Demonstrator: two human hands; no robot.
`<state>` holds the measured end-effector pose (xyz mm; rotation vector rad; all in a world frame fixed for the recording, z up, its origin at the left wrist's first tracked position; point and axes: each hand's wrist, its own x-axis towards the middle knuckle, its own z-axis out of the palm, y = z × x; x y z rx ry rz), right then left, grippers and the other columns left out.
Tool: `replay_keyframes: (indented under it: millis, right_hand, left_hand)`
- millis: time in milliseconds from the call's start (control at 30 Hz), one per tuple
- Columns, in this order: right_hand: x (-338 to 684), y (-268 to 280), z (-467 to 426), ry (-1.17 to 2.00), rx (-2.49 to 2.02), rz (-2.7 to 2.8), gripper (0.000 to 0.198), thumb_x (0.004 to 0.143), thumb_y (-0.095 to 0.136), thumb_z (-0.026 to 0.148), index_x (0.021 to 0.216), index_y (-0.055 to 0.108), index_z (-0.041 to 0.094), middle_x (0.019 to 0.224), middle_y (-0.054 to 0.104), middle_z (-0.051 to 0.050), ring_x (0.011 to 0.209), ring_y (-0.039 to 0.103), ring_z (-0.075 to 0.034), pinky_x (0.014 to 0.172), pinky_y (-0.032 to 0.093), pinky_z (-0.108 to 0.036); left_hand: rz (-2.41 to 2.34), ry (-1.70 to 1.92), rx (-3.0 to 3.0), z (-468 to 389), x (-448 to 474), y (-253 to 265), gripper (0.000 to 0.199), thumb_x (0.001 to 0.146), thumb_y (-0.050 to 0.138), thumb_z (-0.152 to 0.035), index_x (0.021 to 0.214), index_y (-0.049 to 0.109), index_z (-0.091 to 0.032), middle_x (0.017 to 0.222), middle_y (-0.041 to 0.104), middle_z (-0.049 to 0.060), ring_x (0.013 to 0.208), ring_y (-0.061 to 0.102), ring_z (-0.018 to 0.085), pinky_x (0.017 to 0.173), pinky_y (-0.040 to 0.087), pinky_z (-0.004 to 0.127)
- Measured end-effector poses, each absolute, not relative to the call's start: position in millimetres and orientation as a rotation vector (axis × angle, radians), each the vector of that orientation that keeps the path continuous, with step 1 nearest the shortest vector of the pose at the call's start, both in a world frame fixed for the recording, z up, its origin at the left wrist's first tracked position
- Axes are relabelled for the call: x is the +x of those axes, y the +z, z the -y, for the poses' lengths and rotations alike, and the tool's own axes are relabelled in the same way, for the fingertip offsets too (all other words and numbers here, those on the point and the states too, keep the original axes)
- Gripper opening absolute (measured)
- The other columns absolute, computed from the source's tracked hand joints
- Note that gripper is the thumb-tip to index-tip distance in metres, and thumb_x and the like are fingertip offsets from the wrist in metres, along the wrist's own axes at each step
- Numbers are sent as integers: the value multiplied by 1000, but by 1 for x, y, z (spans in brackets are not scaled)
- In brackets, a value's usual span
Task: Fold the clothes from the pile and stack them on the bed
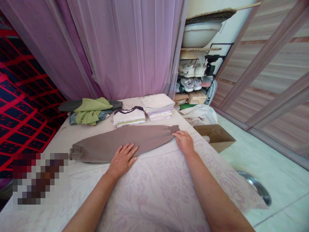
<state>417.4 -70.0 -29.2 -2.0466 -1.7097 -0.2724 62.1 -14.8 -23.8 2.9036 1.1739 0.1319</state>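
A pair of brown sweatpants (125, 138) lies lengthwise across the bed, one leg laid over the other, with the gathered waistband at the left and the ribbed cuff at the right. My left hand (122, 158) rests flat on the near edge of the fabric, fingers spread. At the right end, my right hand (183, 141) pinches the cuff between thumb and fingers. Just beyond the sweatpants sit a folded white shirt with a dark collar (129, 116) and a stack of folded light-coloured clothes (158, 106).
A loose heap of clothes with a green garment (93, 111) lies at the far left of the bed (154, 193). Purple curtains (130, 48) hang behind. On the right are a shoe rack (193, 75), an open cardboard box (217, 137) and a metal basin (258, 187) on the floor.
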Motion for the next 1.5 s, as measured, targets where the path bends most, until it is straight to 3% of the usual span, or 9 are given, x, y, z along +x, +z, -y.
replay_keyframes:
  millis: [133, 267, 500, 667, 867, 967, 1167, 1367, 1500]
  right_hand:
    - [414, -28, 73, -283, -2022, 1689, 41, 78, 46, 5, 103, 73, 24, 106, 69, -5, 97, 57, -20, 86, 45, -31]
    - [386, -10, 67, -322, -1916, 1678, 40, 88, 42, 16, 120, 63, 21, 124, 62, -6, 111, 54, -21, 94, 41, -34]
    - [338, 2, 26, 32, -1974, 2145, 53, 93, 38, 46, 141, 43, 22, 152, 34, -9, 140, 25, -25, 113, 15, -48]
    - [340, -7, 18, 206, -2079, 2208, 61, 93, 31, 52, 145, 37, 20, 154, 26, -11, 142, 21, -26, 114, 10, -51]
    - [369, 4, 22, -50, -1926, 1948, 43, 95, 32, 34, 129, 56, 25, 134, 56, -7, 126, 47, -19, 109, 28, -40]
    - [408, 4, 20, -181, -2143, 1536, 41, 90, 41, 29, 127, 58, 18, 129, 59, -12, 118, 52, -25, 99, 38, -42]
    - [464, -2, 11, 88, -2297, 1520, 20, 83, 54, 33, 89, 70, 20, 98, 72, -4, 92, 62, -19, 77, 45, -28]
    - [453, -4, 6, 31, -2308, 1422, 26, 89, 45, 33, 104, 63, 21, 92, 71, -5, 81, 63, -19, 66, 42, -27]
    - [444, -9, 9, -18, -2367, 1430, 34, 90, 47, 36, 119, 57, 23, 97, 71, -7, 85, 65, -22, 68, 43, -29]
  left_hand:
    - [-1165, 156, 2932, 14, 62, -27, 53, 95, 28, -55, 142, 40, -33, 149, 39, 2, 137, 34, 24, 110, 26, 47]
    - [-1162, 176, 2946, 13, 61, -29, 53, 95, 29, -56, 142, 40, -34, 149, 40, 1, 137, 35, 24, 110, 26, 46]
    - [-1155, 199, 2956, 13, 59, -31, 53, 95, 28, -55, 142, 41, -33, 148, 42, 2, 136, 35, 24, 111, 25, 46]
    - [-1144, 245, 2953, 13, 59, -32, 53, 94, 30, -56, 141, 41, -34, 147, 43, 2, 136, 36, 24, 111, 25, 46]
    - [-1137, 286, 2949, 12, 59, -34, 53, 94, 31, -57, 141, 41, -34, 147, 43, 2, 136, 37, 24, 111, 24, 46]
    - [-1142, 280, 2940, 13, 59, -34, 53, 94, 31, -57, 141, 42, -34, 147, 43, 2, 136, 37, 24, 111, 24, 46]
    - [-1153, 265, 2927, 14, 60, -32, 53, 94, 32, -57, 141, 42, -34, 147, 42, 2, 136, 37, 24, 111, 25, 47]
    - [-1141, 286, 2946, 14, 58, -33, 53, 94, 33, -56, 141, 41, -34, 147, 43, 2, 135, 38, 25, 111, 26, 47]
    - [-1138, 280, 2947, 13, 59, -33, 53, 94, 34, -56, 141, 41, -34, 147, 43, 2, 135, 38, 25, 111, 25, 47]
